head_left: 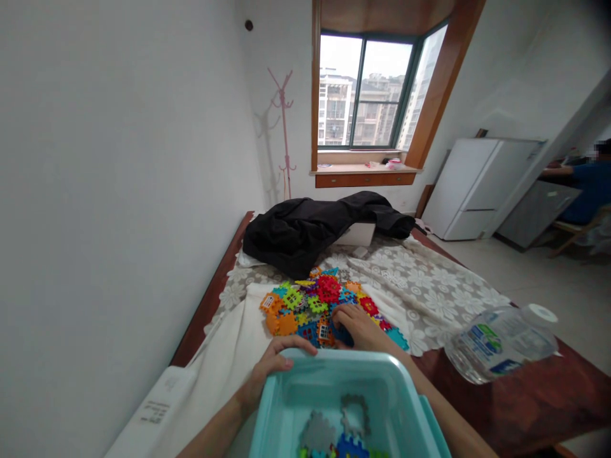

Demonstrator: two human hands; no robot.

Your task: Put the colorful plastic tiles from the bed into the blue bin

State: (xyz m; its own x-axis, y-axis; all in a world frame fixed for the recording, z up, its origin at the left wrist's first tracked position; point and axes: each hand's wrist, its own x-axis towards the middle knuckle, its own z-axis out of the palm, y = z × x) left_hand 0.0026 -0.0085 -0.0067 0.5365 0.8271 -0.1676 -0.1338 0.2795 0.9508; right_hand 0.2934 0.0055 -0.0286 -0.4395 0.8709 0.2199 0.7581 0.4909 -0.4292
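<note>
A teal plastic bin (334,357) stands close in front of me, with grey, blue and green interlocking pieces (319,431) on its floor. My left hand (281,362) is closed over its far left rim, thumb on the inside edge. Beyond the bin lies a heap of colourful interlocking toy pieces (329,288) in orange, red, green, yellow and blue. My right hand (358,326) reaches past the bin into the near side of this heap. Its fingers are bent round a dark blue toy piece (342,334); the fingertips are partly hidden.
A large clear plastic bottle (496,343) lies at the right of the cloth-covered table (429,292). Black fabric (305,229) is draped over a white box (357,234) behind the heap. A white package (157,407) lies at left by the wall. A person (594,187) sits far right.
</note>
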